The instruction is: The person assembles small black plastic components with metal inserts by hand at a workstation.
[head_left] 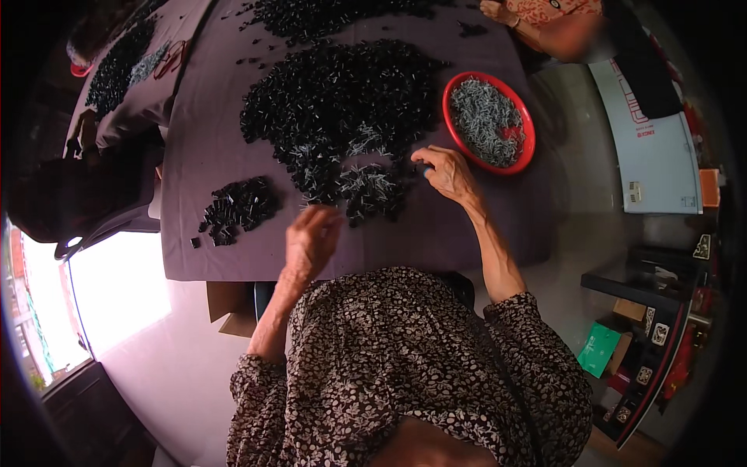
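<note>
My left hand (310,243) hovers over the cloth at the near edge of a big heap of small black plastic pieces (342,93). Its fingers are curled together and slightly blurred, so anything in them is hidden. At the heap's right side, my right hand (447,174) has thumb and fingers bent into a pinch; what they hold cannot be made out. Thin grey screw-like pins (367,184) lie scattered on the black pieces between my hands. More of these pins fill a red oval basin (532,142) beyond my right hand. A smaller pile of black pieces (243,205) sits left of my left hand.
A purple-grey cloth (210,261) covers the table. Another person's hand and arm (523,28) rest at the far right corner. On the left stands a second covered table with more black pieces (123,74). A large white box (650,156) and a dark shelf unit (642,350) stand right.
</note>
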`<action>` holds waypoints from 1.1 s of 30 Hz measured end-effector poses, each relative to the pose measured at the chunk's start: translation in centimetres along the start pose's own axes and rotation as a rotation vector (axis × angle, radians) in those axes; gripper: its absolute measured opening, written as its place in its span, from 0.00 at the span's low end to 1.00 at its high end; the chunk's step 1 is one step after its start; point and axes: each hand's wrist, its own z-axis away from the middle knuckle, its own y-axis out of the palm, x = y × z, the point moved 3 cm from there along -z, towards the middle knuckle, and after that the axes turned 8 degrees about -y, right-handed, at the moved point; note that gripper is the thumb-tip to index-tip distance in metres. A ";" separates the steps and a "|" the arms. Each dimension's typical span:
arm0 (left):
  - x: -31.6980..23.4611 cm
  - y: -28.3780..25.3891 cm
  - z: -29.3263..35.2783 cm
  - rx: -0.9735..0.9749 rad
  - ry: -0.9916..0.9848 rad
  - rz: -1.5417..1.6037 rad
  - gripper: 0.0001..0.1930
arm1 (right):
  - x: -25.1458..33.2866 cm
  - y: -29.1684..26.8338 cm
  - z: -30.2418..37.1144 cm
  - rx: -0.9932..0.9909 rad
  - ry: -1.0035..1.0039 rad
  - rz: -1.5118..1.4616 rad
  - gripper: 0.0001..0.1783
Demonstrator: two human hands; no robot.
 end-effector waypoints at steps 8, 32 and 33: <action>-3.0 4.4 0.6 0.249 0.173 0.021 0.06 | 0.6 0.1 0.1 0.007 -0.025 0.050 0.17; -2.4 4.5 0.7 0.325 0.129 0.060 0.05 | 1.6 0.9 -0.2 0.089 0.059 0.003 0.12; -2.5 4.5 0.8 0.327 0.130 0.060 0.05 | 1.6 1.3 -0.1 0.088 0.060 0.003 0.12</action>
